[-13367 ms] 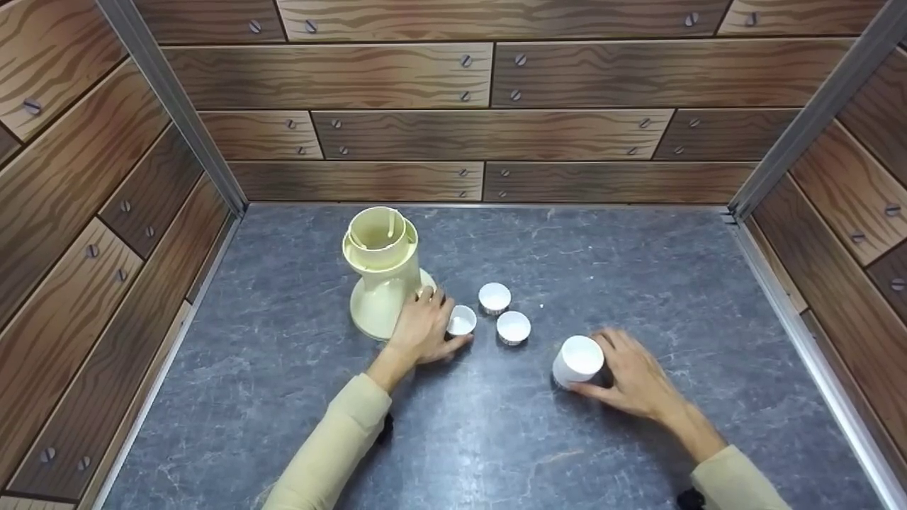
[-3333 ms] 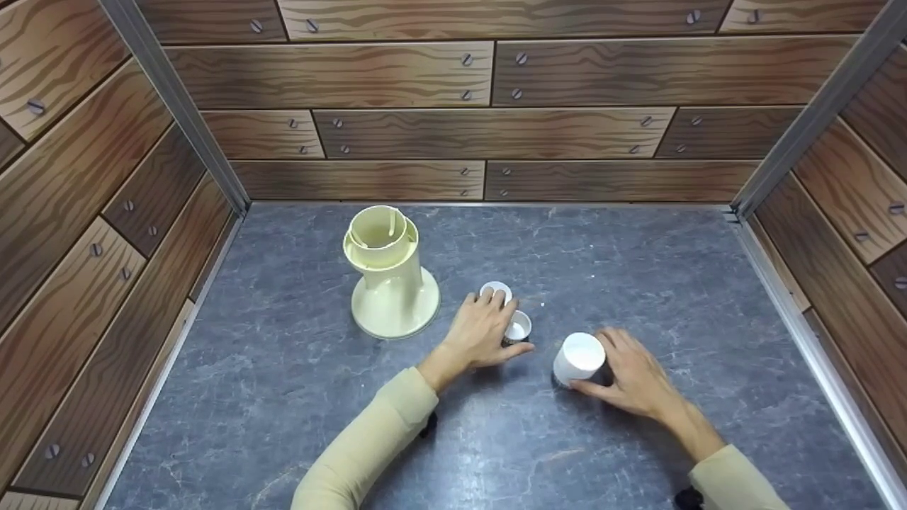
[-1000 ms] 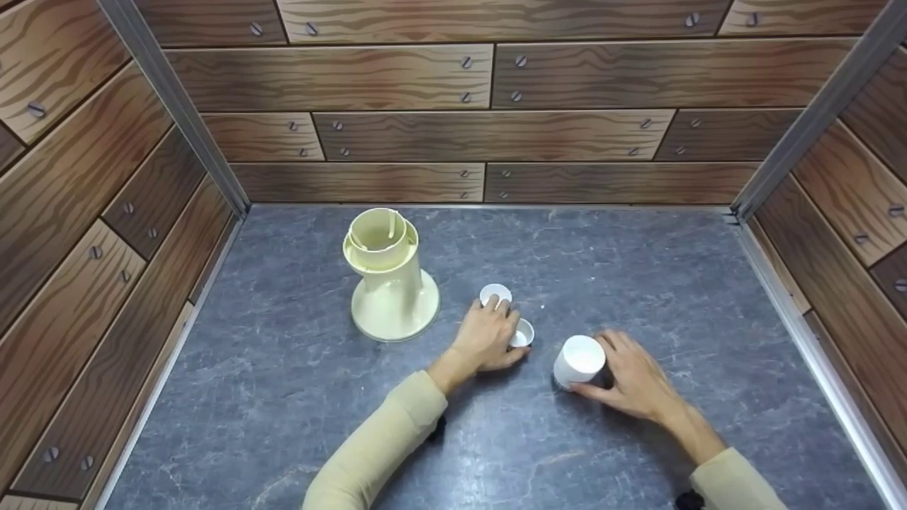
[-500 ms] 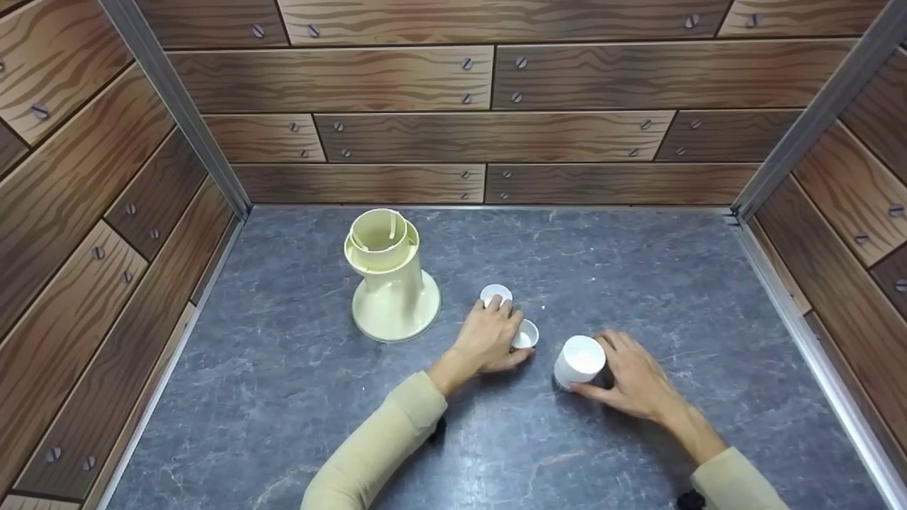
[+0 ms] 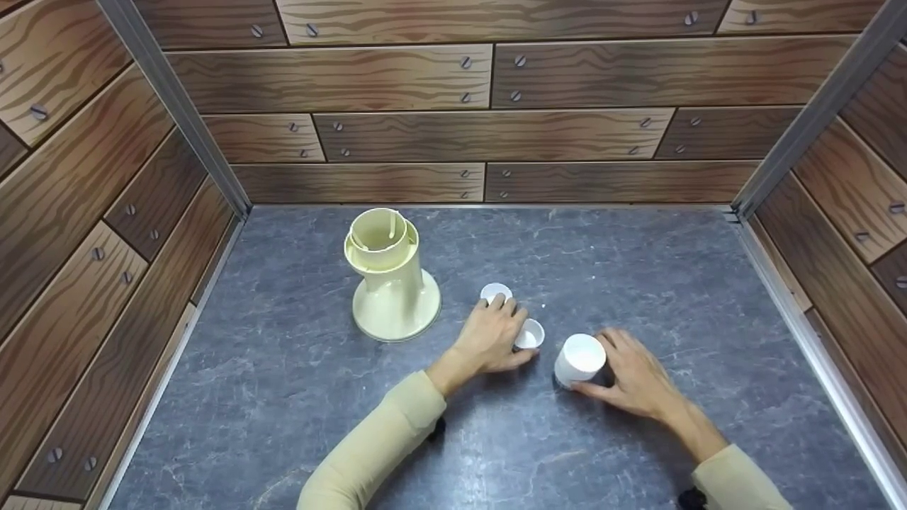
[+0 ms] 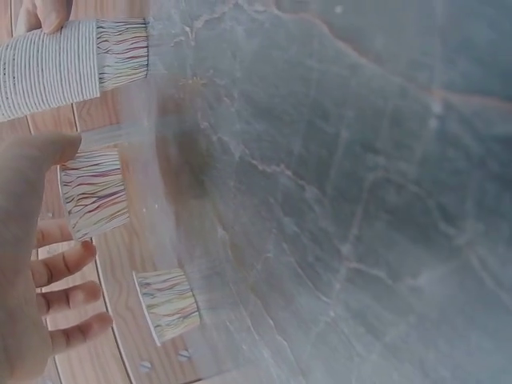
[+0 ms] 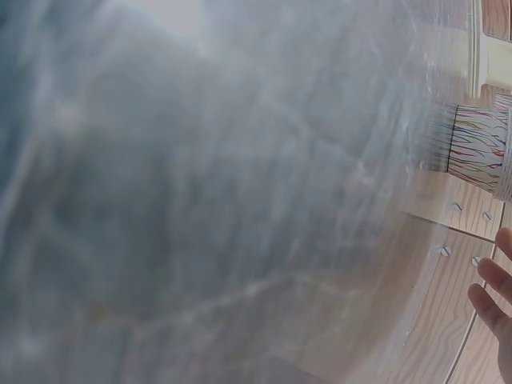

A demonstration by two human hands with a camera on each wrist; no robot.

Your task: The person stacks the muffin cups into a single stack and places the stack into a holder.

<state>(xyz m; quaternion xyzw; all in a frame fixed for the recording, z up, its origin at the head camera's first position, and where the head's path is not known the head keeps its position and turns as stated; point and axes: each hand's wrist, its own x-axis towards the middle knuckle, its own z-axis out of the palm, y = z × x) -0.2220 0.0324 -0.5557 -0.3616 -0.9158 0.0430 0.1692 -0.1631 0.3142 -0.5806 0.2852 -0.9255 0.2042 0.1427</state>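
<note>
In the head view my left hand (image 5: pixel 489 336) grips a small white baking cup (image 5: pixel 529 335) between thumb and fingers. Colourful wavy lines cover the outside of this baking cup (image 6: pixel 94 194) in the left wrist view. My right hand (image 5: pixel 634 375) holds a taller stack of nested baking cups (image 5: pixel 581 360), upright on the table, with thumb and fingers at its right side. Many ridged rims show on the stack (image 6: pixel 50 70) in the left wrist view. Another single baking cup (image 5: pixel 495 291) stands just beyond my left fingers, partly hidden by them.
A pale yellow plastic stand (image 5: pixel 395 304) with a wide round base and open tube top is left of the cups. The dark grey marbled table (image 5: pixel 638 269) is bounded by wood-patterned walls (image 5: pixel 489 134) with metal edging.
Earlier three single baking cups stood apart; now two do. My left hand has moved right from beside the yellow stand, and its cup has slid towards the stack. The right hand stays put.
</note>
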